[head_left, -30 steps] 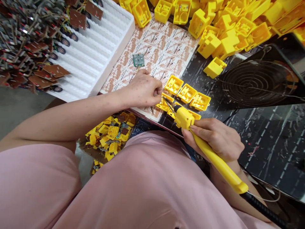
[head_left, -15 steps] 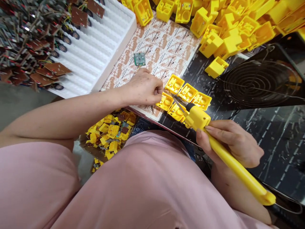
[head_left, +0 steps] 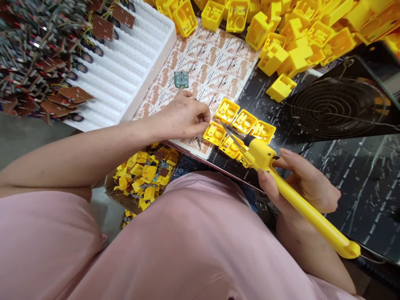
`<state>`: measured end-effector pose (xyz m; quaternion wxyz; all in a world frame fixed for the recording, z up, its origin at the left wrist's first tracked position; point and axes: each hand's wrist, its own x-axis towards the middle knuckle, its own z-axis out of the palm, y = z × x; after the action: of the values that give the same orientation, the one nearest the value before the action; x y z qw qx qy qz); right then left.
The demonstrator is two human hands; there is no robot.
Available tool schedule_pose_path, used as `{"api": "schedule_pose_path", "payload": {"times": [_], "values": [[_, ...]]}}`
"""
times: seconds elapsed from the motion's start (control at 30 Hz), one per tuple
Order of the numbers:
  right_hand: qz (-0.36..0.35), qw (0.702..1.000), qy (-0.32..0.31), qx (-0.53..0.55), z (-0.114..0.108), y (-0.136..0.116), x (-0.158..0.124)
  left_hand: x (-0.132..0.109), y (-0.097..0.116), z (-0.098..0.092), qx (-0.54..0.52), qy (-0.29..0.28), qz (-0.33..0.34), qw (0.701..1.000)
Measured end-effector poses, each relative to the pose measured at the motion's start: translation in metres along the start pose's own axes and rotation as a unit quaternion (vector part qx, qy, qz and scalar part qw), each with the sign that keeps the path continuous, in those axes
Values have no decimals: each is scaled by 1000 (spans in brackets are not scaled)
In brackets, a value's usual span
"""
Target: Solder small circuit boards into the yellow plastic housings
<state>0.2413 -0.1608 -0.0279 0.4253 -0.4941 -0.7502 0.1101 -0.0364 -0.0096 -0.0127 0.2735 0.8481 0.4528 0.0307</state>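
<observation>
Presently: right hand (head_left: 300, 179) grips soldering iron (head_left: 312, 214), tip over five open housings (head_left: 245, 121), centre frame; left hand (head_left: 184, 116) pinched shut beside them; large pile (head_left: 300, 37) upper right untouched.

Right hand (head_left: 301, 181) gripping yellow soldering iron (head_left: 293, 196), tip over yellow housings (head_left: 239, 129), left hand (head_left: 183, 116) pinching just beside them, green circuit board (head_left: 181, 78) beyond

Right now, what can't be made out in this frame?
What the left hand pinches: head view, hidden by its own fingers.
Soldering iron tip, held by the right hand: too thin, lost against the yellow housings.
Green board markings: too small.
Circuit boards top left: blurred, cut by the edge.
</observation>
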Motion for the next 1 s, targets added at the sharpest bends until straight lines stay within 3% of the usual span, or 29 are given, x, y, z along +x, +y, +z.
{"api": "schedule_pose_path", "payload": {"times": [0.07,0.27,0.57,0.7,0.83,1.0], "values": [[-27,999,45,7,2,-4,8,0,3,1,-3,4,-7,1000],[-84,996,-15,-9,4,-11,17,6,7,6,7,13,1,1000],[-114,993,-14,-11,8,-16,24,8,9,6,17,8,10,1000],[-76,996,-38,-16,-2,-19,24,8,9,6,15,7,7,1000],[-71,997,1,-17,-7,-17,20,9,7,7,16,13,11,1000],[-71,997,-44,2,-4,-15,22,10,6,7,33,7,15,999]]}}
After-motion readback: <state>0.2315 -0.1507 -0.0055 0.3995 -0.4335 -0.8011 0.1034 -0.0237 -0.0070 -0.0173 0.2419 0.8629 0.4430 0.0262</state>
